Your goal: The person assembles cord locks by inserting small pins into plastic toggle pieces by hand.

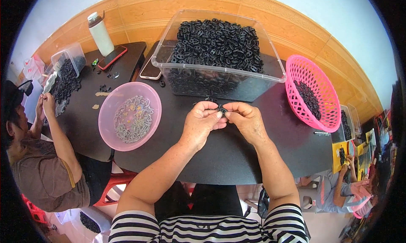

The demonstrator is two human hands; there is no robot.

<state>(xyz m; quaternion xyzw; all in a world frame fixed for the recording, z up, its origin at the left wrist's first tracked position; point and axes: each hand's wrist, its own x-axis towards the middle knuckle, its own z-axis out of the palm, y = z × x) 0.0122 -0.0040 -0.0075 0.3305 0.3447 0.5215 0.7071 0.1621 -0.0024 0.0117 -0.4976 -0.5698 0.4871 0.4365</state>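
Both hands meet over the dark table, just in front of a clear plastic tub [270,77]. Pinched between the fingertips is a small black plastic piece [220,109]; its exact form is partly covered by the fingers. My left hand [204,119] is closed on it from the left. My right hand [247,119] grips it from the right with thumb and forefinger. A heap of black two-holed plastic pieces [218,46] fills much of the tub. A few loose black pieces lie on the table just beyond my fingers.
Left of my arms stands a pink bowl [105,131] of small silvery metal parts. A pink lattice basket [327,116] with black pieces stands at right. Phones [113,57] and a white bottle [101,38] are at back left. A co-worker [46,167] sits at left; others work at far right.
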